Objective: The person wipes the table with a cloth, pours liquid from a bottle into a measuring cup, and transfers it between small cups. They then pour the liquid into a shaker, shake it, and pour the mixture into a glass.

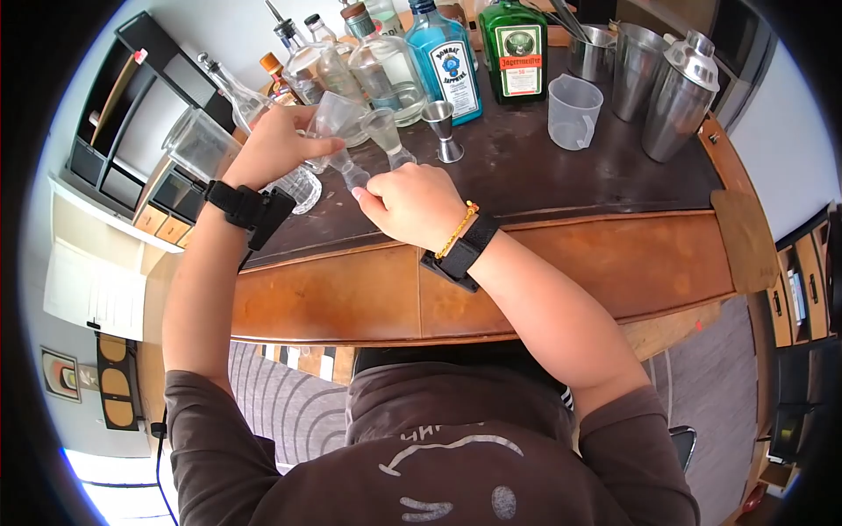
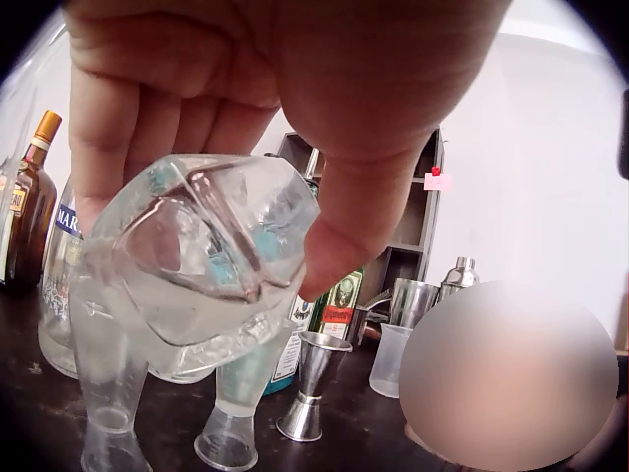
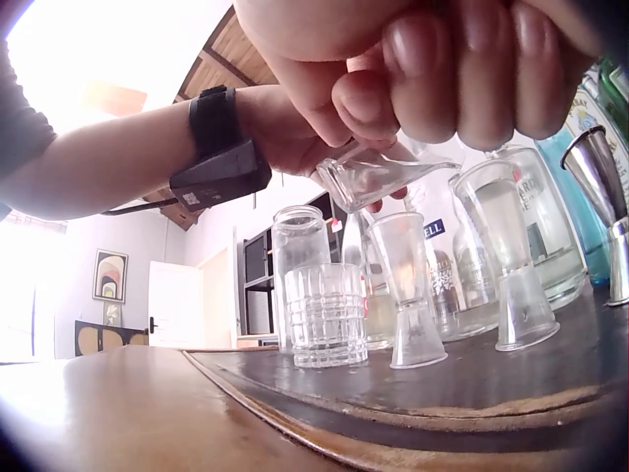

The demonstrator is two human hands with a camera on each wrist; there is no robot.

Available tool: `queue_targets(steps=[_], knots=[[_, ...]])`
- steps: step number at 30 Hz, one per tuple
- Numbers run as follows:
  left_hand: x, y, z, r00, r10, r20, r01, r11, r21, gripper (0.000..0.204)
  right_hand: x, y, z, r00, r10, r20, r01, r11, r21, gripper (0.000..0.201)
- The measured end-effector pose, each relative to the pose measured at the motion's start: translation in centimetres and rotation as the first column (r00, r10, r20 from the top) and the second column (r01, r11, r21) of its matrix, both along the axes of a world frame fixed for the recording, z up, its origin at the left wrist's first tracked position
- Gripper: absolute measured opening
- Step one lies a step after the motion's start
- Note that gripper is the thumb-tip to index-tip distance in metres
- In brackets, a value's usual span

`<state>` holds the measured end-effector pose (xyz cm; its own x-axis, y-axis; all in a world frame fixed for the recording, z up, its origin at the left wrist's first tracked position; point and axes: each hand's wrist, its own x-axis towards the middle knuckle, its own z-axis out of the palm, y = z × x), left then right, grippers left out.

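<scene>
Head view, glass [image 1: 339,111]: looked clear, angular, tilted, at right grip [image 1: 416,203]'s eleven o'clock
left grip [image 1: 279,145]: pinched glass
right grip: was curled, empty

Green bottle [image 1: 516,54], lidded steel shaker [image 1: 675,114], framed picture [image 1: 61,375], white door [image 3: 177,313], grey rug [image 1: 285,399]

Both arms are extended forward, with the forearms left bare below short sleeves. The left forearm [image 1: 200,289] is directed almost straight ahead, and the left hand [image 1: 279,145] is positioned farther forward than the right. The left grip is formed with the thumb [image 2: 359,221] opposed to the fingers [image 2: 147,128]. The right forearm [image 1: 553,311] is angled inward across the front of the body. The right hand [image 1: 417,203] is held raised, its fingers [image 3: 482,88] curled. A black strap is worn on each wrist.
</scene>
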<state>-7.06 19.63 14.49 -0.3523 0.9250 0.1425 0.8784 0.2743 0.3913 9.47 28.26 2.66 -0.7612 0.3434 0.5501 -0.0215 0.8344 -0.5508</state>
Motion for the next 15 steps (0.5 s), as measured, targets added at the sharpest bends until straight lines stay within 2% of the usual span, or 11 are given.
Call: queue_targets(steps=[2,15], knots=[[0.2,0.1,0.3,0.998,0.014,-0.062,-0.015,1.0,-0.015,0.035,0.0,0.0,0.0,1.0,-0.002,0.01,0.002,1.0,0.007,0.036],[1.1,0.3,1.4,0.986,0.006,-0.167,-0.011,0.999,-0.033,0.034,0.1,-0.2,0.0,1.0,0.015,-0.01,-0.015,0.999,0.034,0.035]])
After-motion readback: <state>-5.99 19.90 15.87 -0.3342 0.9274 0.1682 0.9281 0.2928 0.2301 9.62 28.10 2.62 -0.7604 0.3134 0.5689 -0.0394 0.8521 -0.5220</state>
